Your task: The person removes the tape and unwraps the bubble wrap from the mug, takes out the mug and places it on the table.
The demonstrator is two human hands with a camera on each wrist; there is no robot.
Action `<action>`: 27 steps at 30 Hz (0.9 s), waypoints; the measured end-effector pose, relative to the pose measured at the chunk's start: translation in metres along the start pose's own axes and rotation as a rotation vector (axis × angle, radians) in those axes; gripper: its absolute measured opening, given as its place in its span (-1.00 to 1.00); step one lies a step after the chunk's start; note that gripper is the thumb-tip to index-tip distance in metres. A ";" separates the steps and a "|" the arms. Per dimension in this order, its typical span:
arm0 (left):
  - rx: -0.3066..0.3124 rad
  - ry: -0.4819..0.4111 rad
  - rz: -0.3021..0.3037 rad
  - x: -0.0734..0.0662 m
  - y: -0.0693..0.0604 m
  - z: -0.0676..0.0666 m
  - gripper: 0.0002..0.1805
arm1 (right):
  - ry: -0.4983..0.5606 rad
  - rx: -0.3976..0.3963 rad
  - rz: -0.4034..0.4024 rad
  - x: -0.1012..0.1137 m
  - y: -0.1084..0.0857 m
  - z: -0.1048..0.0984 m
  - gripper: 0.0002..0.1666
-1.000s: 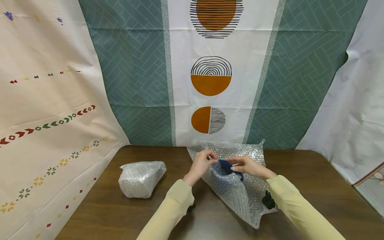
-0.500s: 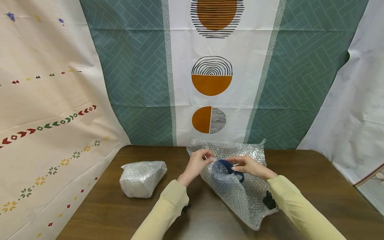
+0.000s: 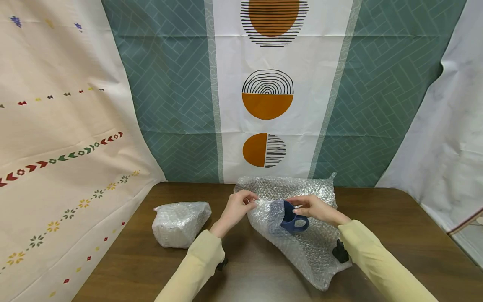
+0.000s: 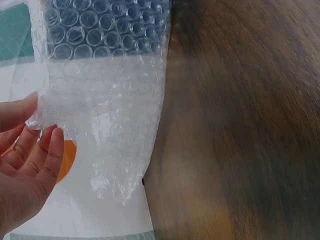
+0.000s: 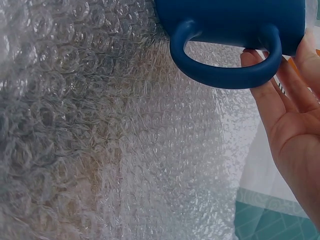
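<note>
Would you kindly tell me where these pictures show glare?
Head: glints on the bubble wrap, pale sheen on the table; left wrist: hazy sheen across the table; right wrist: glints on the bubble wrap, little glare on the blue mug.

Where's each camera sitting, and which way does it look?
Head: worn on the head, facing forward and down over the table; left hand, right hand and both sleeves show.
Left wrist: on that wrist, facing the left hand pinching bubble wrap.
Right wrist: on that wrist, facing the right hand holding the blue mug.
Head and right wrist share the mug.
</note>
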State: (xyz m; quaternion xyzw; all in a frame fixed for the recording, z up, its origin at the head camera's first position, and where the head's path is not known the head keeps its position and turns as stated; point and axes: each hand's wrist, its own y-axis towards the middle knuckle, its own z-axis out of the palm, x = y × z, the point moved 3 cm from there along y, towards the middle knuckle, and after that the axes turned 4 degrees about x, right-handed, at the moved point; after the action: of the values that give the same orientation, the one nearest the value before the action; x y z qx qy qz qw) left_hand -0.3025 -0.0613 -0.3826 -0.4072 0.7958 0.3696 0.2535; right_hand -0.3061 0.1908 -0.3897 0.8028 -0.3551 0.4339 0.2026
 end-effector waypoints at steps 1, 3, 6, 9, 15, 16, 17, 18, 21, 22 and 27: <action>0.006 0.000 0.000 0.001 -0.001 -0.001 -0.86 | 0.001 0.001 -0.002 0.000 0.000 0.000 -0.48; 0.026 -0.004 0.014 0.003 -0.004 -0.004 -0.87 | 0.008 0.003 -0.005 0.000 0.000 0.000 -0.48; 0.062 -0.015 0.030 0.006 -0.008 -0.007 -0.86 | 0.013 0.004 -0.003 0.000 -0.001 0.000 -0.48; 0.089 -0.028 0.039 0.008 -0.012 -0.011 -0.85 | 0.016 0.005 0.001 0.001 -0.001 0.000 -0.48; 0.103 -0.052 0.032 0.013 -0.020 -0.015 -0.87 | 0.028 0.010 -0.003 0.001 -0.001 0.001 -0.48; 0.101 -0.048 0.036 0.013 -0.021 -0.015 -0.88 | 0.031 0.010 -0.005 0.001 -0.001 0.001 -0.48; 0.100 -0.038 0.047 0.013 -0.023 -0.016 -0.89 | 0.034 0.010 -0.005 0.001 -0.001 0.001 -0.48; 0.097 -0.026 0.056 0.014 -0.024 -0.016 -0.89 | 0.033 0.010 -0.007 0.001 -0.001 0.001 -0.48; 0.086 0.015 0.081 0.014 -0.028 -0.019 -0.89 | 0.012 0.007 -0.010 0.001 -0.001 0.001 -0.49; 0.081 0.033 0.091 0.015 -0.029 -0.019 -0.89 | 0.006 0.006 -0.011 0.000 -0.001 0.001 -0.49; 0.067 0.102 0.165 0.020 -0.034 -0.023 -0.85 | 0.008 0.008 -0.011 -0.001 -0.001 0.000 -0.48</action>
State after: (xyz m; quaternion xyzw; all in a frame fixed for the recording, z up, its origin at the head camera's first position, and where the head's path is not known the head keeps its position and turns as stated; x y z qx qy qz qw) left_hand -0.2871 -0.1019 -0.3956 -0.3499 0.8504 0.3411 0.1950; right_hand -0.3062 0.1917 -0.3910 0.8038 -0.3481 0.4375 0.2033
